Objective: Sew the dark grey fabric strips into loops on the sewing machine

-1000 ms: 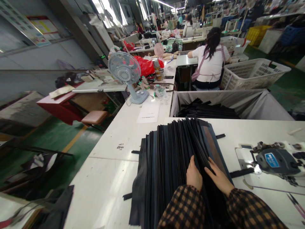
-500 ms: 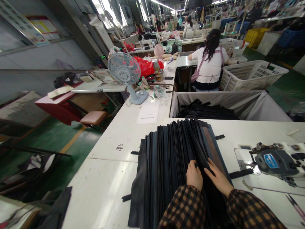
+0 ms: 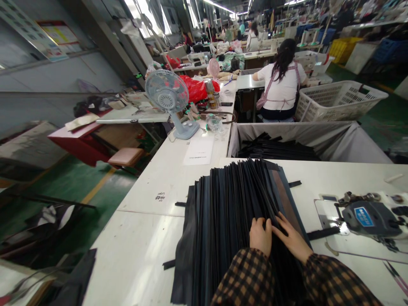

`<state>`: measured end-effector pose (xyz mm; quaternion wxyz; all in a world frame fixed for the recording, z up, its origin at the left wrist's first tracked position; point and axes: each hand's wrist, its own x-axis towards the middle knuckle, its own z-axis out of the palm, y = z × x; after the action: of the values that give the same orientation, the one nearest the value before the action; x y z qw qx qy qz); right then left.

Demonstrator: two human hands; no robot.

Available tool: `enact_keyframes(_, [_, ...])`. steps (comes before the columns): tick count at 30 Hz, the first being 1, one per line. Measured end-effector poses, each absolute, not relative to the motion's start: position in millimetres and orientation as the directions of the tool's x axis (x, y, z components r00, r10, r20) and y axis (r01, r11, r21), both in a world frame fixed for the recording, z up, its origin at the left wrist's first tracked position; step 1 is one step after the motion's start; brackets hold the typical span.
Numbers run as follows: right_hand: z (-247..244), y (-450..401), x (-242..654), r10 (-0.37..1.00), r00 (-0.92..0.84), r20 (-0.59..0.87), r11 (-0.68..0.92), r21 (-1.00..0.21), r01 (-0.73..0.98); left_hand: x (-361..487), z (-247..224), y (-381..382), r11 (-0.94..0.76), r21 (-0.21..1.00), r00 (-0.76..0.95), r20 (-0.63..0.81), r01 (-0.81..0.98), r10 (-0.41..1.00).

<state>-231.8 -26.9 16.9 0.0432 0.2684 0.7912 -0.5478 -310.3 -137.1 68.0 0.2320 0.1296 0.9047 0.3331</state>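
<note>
A thick row of dark fabric pieces (image 3: pixel 219 229), black and navy, lies fanned on the table in front of me. My left hand (image 3: pixel 260 236) rests on the right part of this row, its fingers bent down onto the edges of some black pieces, with the fingertips partly hidden among them. Just to its right, my right hand (image 3: pixel 291 240) lies over the same pieces with its fingers stretched out and apart. The two hands almost touch at the thumbs. A brown strip (image 3: pixel 283 191) shows along the right side of the row.
A sewing machine head (image 3: pixel 369 216) stands to the right, with tweezers or thin scissors (image 3: pixel 397 276) below it. Behind the table is a grey cloth-lined bin (image 3: pixel 344 140) holding black pieces. A fan (image 3: pixel 172 102) and a paper sheet (image 3: pixel 199 151) are ahead. A co-worker (image 3: pixel 280 80) sits beyond.
My left thumb has come up into sight and my left fingers have shifted slightly on the pieces. The right hand has hardly moved.
</note>
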Motion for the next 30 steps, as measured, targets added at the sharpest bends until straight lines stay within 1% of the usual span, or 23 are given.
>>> enact_keyframes(13, [18.4,-27.5,-231.7,0.385,-0.851,-0.357,0.281,-0.833,0.476,-309.9,67.7,-138.9,0.757,0.651,-0.841,-0.373,0.065,0.393])
enact_keyframes(17, [18.3,-27.9,-231.9,0.393,-0.85,-0.351,0.278,-0.836,0.473,-309.7,66.4,-142.2,0.728,0.683,-0.83,-0.372,0.058,0.415])
enact_keyframes(22, [17.7,-28.7,-231.7,0.394,-0.851,-0.348,0.278,-0.837,0.472,-308.0,70.3,-146.2,0.664,0.743,-0.824,-0.327,0.079,0.463])
enact_keyframes(30, [16.8,-29.0,-231.4,0.392,-0.851,-0.351,0.28,-0.835,0.473,-309.5,70.4,-143.2,0.639,0.767,-0.842,-0.307,0.057,0.444])
